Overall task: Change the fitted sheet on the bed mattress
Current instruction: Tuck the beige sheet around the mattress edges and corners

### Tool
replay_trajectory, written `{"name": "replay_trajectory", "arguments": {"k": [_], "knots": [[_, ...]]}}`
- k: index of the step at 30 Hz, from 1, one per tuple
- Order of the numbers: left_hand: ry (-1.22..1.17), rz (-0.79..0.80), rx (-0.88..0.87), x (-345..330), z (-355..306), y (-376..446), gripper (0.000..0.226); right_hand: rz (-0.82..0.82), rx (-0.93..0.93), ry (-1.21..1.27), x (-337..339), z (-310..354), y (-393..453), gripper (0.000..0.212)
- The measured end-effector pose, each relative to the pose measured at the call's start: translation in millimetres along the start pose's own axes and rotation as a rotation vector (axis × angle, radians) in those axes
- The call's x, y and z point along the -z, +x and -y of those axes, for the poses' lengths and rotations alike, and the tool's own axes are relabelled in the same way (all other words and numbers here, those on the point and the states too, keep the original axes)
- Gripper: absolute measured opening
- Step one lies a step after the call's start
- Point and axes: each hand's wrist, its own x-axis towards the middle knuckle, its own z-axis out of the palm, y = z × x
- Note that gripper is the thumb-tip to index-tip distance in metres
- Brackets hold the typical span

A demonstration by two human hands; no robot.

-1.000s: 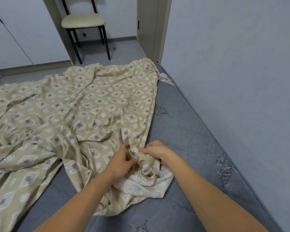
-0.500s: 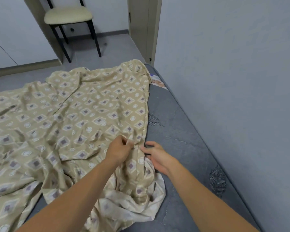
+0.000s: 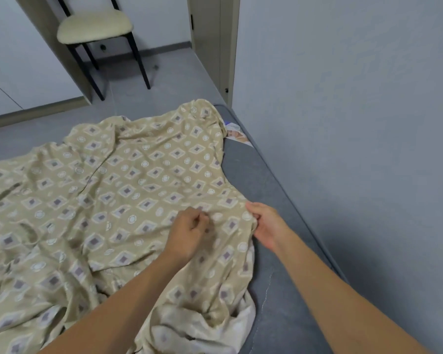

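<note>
Head view: the fitted sheet [image 3: 128,200], beige with a diamond print, lies loose and creased over the grey mattress [image 3: 256,180], covering the area to the left of and beyond both hands; a strip of bare mattress runs to the right of the right hand, against the wall [image 3: 356,123]. The left hand [image 3: 189,233] has its fingers curled and pinches a fold of the sheet. The right hand [image 3: 266,226] grips the sheet's edge, with the thumb on top and the fingers apparently tucked beneath the cloth. Compared with the frames of the preceding second, the hands have separated: they were bunched together on a gathered wad of fabric and now stand apart, with a flat span of sheet drawn taut between them. The right hand has carried the edge outward toward the wall side, and the crumpled mass now lies nearer the body, below both wrists. Judgement: the step in hand is locating and spreading the sheet's edge, so the sheet is being opened out rather than removed; no corner nearby is fitted yet. Beyond the hands, at the far end of the mattress, a small printed label [image 3: 237,132] shows, and a chair [image 3: 95,31] stands on the floor further off.
</note>
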Motion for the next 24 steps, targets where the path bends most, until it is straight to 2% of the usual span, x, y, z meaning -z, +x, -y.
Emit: {"name": "replay_trajectory", "arguments": {"k": [3,4,5,8,9,11,13,16,18,20,22,24], "knots": [[0.116,-0.040,-0.100,-12.7,-25.0,21.6,0.020,0.087,0.031,0.034,9.5,38.0,-4.6,0.027],[0.186,-0.036,-0.114,-15.8,-29.8,27.5,0.010,0.107,0.003,-0.035,11.3,42.1,-4.2,0.027],[0.290,-0.007,-0.098,-18.3,-30.5,33.1,0.012,0.099,-0.035,-0.178,13.9,40.3,-1.0,0.023],[0.624,0.147,0.055,-20.3,-20.7,44.2,0.052,0.042,-0.278,-0.662,24.3,18.7,8.8,0.029],[0.679,0.189,0.101,-20.3,-14.8,46.8,0.058,0.044,-0.360,-0.750,29.0,12.9,12.3,0.026],[0.719,0.226,0.156,-19.1,-4.6,49.4,0.060,-0.005,-0.390,-0.864,35.8,12.7,15.7,0.016],[0.760,0.203,0.145,-17.7,3.5,51.0,0.059,-0.187,-0.205,-0.943,41.5,27.8,15.6,0.014],[0.822,0.136,0.086,-22.7,8.1,57.7,0.057,-0.706,0.436,-0.998,54.9,68.6,13.8,0.021],[0.826,0.085,0.020,-30.2,3.4,67.8,0.054,-0.866,0.716,-0.901,60.8,87.4,11.8,0.019],[0.838,0.066,-0.049,-39.1,-5.5,80.9,0.059,-0.781,0.713,-0.892,66.1,90.1,19.1,0.020],[0.810,0.065,-0.065,-48.0,-13.9,96.2,0.063,-0.568,0.510,-0.854,72.4,84.2,30.9,0.027],[0.773,0.042,-0.050,-55.2,-15.0,113.8,0.060,-0.468,0.358,-0.849,81.1,80.5,46.4,0.030]]}}
